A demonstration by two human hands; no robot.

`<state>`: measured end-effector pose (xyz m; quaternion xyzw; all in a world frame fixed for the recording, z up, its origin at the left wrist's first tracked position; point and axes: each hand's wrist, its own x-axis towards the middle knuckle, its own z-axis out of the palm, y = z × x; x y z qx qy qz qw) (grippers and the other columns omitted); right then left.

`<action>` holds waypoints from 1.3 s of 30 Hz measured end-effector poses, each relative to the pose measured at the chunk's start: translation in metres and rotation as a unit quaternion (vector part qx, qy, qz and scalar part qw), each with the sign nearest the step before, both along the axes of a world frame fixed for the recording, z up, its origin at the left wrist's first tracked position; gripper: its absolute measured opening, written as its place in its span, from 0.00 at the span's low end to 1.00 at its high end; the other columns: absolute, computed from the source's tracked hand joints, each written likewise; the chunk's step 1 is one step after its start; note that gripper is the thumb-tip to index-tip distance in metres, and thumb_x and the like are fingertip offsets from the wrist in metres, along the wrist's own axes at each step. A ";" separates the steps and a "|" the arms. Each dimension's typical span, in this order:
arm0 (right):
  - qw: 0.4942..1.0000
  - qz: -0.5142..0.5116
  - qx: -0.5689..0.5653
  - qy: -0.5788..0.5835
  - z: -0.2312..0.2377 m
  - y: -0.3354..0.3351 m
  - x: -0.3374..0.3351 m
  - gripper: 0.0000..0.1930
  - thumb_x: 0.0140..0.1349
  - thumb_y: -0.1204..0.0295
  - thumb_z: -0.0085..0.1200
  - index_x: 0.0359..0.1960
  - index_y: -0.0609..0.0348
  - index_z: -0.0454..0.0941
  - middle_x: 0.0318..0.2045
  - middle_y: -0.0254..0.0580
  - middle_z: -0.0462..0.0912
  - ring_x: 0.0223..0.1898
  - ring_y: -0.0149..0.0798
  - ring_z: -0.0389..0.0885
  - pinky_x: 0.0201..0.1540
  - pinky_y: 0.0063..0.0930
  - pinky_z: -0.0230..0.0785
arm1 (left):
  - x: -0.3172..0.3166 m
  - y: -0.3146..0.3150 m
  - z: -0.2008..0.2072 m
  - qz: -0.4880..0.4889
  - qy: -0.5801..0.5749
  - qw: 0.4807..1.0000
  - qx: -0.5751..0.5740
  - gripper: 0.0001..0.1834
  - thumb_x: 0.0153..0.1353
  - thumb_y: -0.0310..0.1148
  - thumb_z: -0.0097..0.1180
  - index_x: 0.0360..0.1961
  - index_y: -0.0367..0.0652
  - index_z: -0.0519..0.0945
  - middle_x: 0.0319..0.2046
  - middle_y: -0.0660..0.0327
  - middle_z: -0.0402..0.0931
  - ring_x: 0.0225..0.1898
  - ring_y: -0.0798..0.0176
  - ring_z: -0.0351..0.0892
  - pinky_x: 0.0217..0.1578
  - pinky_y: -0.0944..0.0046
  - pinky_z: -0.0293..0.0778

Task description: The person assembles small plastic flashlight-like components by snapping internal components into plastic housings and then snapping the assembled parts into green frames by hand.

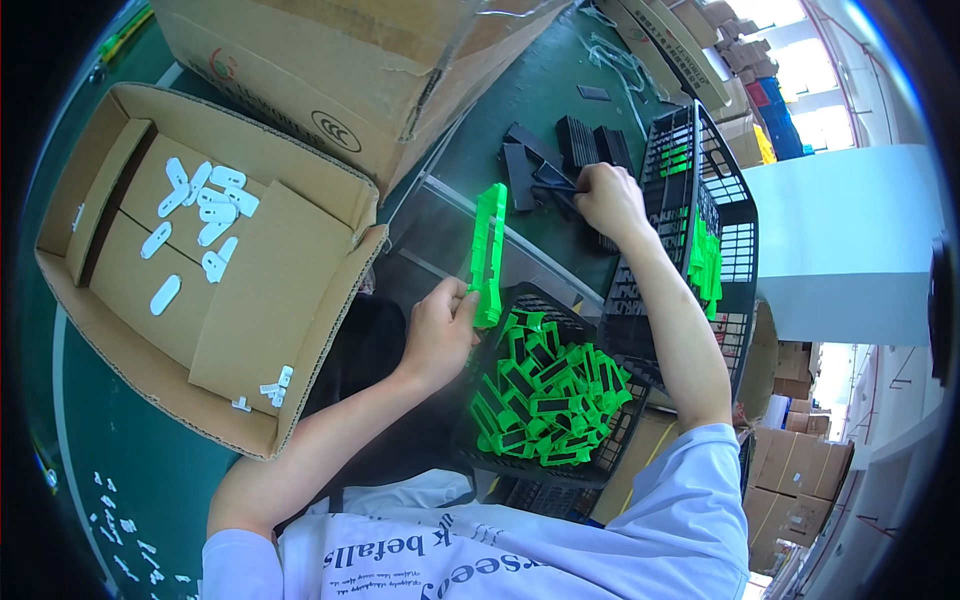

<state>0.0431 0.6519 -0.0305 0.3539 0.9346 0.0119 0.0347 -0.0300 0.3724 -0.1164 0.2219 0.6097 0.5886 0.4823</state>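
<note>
Green covers the surface [110, 430] at far left, where small white pieces [128, 525] lie scattered, and beside them sits an open cardboard tray [270, 300]. White oval pieces [165, 295] are loosely grouped inside it, with a few smaller white bits [280, 388] down in the near corner. A big carton [300, 60] stands just behind. Now to the left hand [438, 335]: its fingers are closed around the lower end of a long green frame [478, 245], which points up and away from the body, held clear above the gap. Just below and right of it, a black basket [565, 312] is heaped with green pieces fitted with dark inserts [552, 405]. Further back, flat black strips [518, 175] lie loose beside neat black stacks [577, 145], and here's the right hand [610, 205], fingers narrow and bent down at those dark parts; whether they grip one, I cannot tell. Beyond that forearm a black crate [735, 200] carries more green pieces [705, 265], with stacked cartons [790, 480] at far right.
</note>
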 end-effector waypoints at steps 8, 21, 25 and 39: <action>0.971 -0.035 -0.166 0.165 0.043 -0.009 -0.006 0.08 0.58 0.71 0.63 0.35 0.64 0.85 0.21 0.43 0.83 0.23 0.35 0.82 0.31 0.29 0.72 | -0.002 -0.001 0.002 0.013 0.011 1.000 0.005 0.08 0.73 0.33 0.48 0.41 0.38 0.71 0.30 0.61 0.82 0.21 0.75 0.75 0.22 0.72 0.72; 0.841 0.057 -0.527 0.108 0.060 -0.049 -0.001 0.09 0.58 0.75 0.65 0.36 0.70 0.84 0.23 0.34 0.83 0.24 0.22 0.79 0.29 0.18 0.72 | 0.000 -0.006 0.017 -0.004 0.188 0.955 0.229 0.09 0.64 0.19 0.48 0.45 0.35 0.70 0.64 0.33 0.64 0.43 0.43 0.79 0.41 0.60 0.76; 0.869 0.069 -0.483 0.083 0.066 -0.056 -0.006 0.10 0.58 0.75 0.66 0.36 0.71 0.85 0.23 0.36 0.84 0.25 0.23 0.80 0.30 0.17 0.71 | -0.001 -0.006 0.018 -0.026 0.236 0.934 0.268 0.12 0.55 0.15 0.51 0.40 0.36 0.72 0.65 0.25 0.55 0.53 0.26 0.70 0.45 0.54 0.75; 0.917 0.206 -0.317 0.129 0.047 -0.067 -0.005 0.09 0.54 0.73 0.65 0.35 0.65 0.86 0.16 0.40 0.79 0.15 0.29 0.72 0.20 0.26 0.63 | -0.004 -0.005 0.018 -0.022 0.151 0.966 0.210 0.04 0.65 0.21 0.51 0.41 0.33 0.74 0.64 0.23 0.57 0.58 0.53 0.78 0.45 0.67 0.71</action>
